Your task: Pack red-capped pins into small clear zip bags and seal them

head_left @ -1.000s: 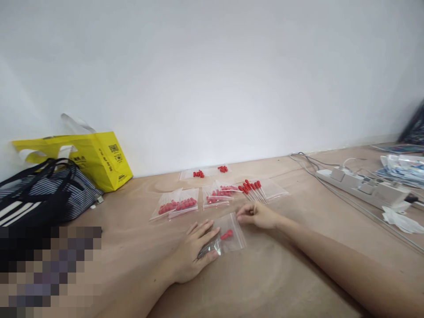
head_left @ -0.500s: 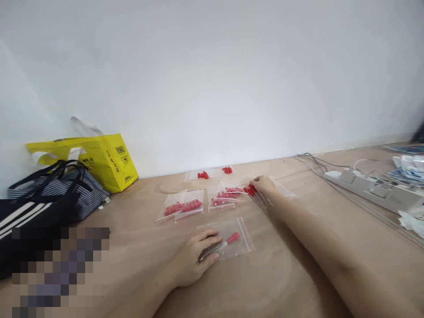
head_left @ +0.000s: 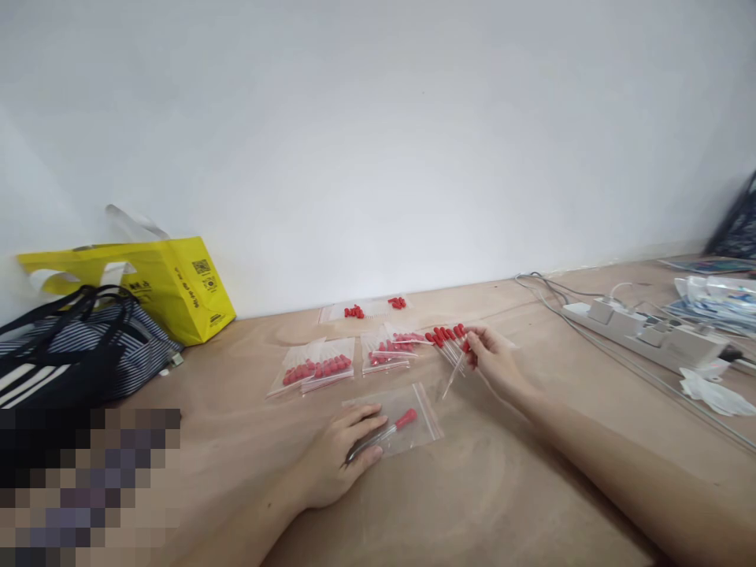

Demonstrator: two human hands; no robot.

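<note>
My left hand [head_left: 336,457] lies flat on a clear zip bag [head_left: 422,421] that holds one red-capped glass dropper [head_left: 397,424], pinning the bag to the wooden table [head_left: 484,488]. Further back, my right hand [head_left: 493,358] pinches a single red-capped dropper [head_left: 456,372], its glass tip pointing down toward the bag. Just left of that hand lies a loose row of several more red-capped droppers [head_left: 446,337]. Filled zip bags of droppers [head_left: 322,368] lie behind my left hand.
A yellow paper bag [head_left: 177,283] and a striped black tote [head_left: 76,346] stand at the left by the white wall. A white power strip [head_left: 650,335] with cables and some packets [head_left: 717,295] lie at the right. More small bags [head_left: 372,307] sit near the wall.
My right hand reached from the bag's mouth back to the loose droppers, picked one up and drew it a little toward the bag. My left hand stayed on the bag.
</note>
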